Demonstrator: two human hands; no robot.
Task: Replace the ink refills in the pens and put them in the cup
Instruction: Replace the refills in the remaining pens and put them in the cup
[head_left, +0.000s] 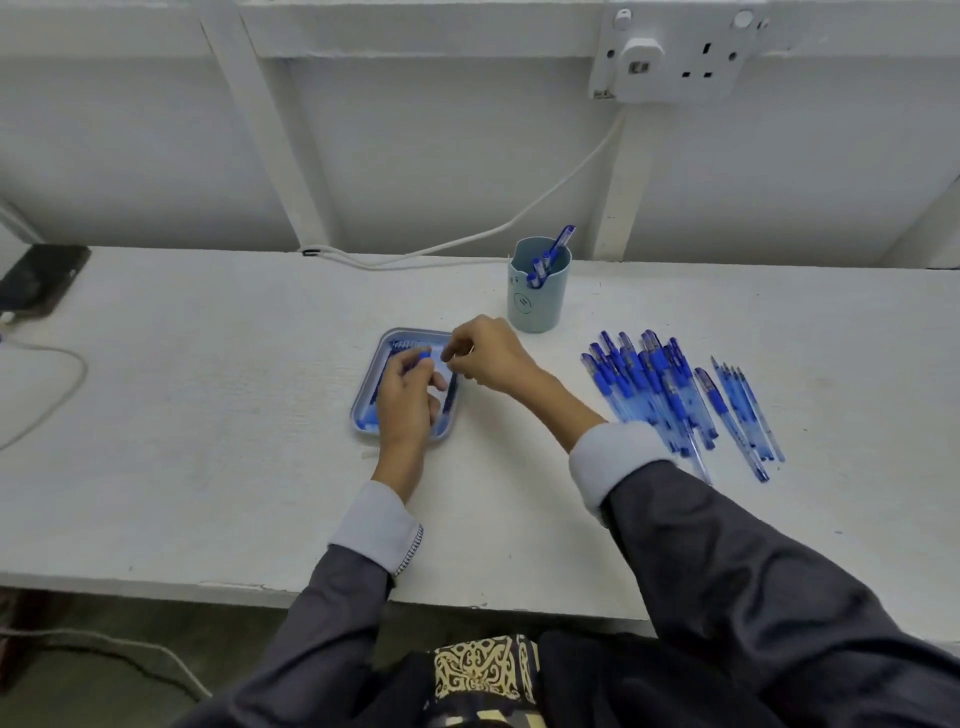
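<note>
On the rough white-painted table (208, 415) sits a shallow, round-cornered grey-blue tray (363, 415). Over it the left hand (408, 400) curls its fingers round a blue pen piece (423, 355). The right hand (488, 356) draws its fingertips together; I cannot tell whether they pinch anything. Behind them a pale blue cylindrical cup (537, 312) bears an unreadable round mark, and the standing pens (550, 254) lean right. The pile of pens (654, 389) and thin refills (743, 410) lie far-left to near-right.

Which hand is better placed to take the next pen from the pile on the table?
The right hand, probably. The pile of pens lies on its side, beside the right forearm. The left hand is over the tray, holds a blue part, and would have to cross the right arm.
</note>
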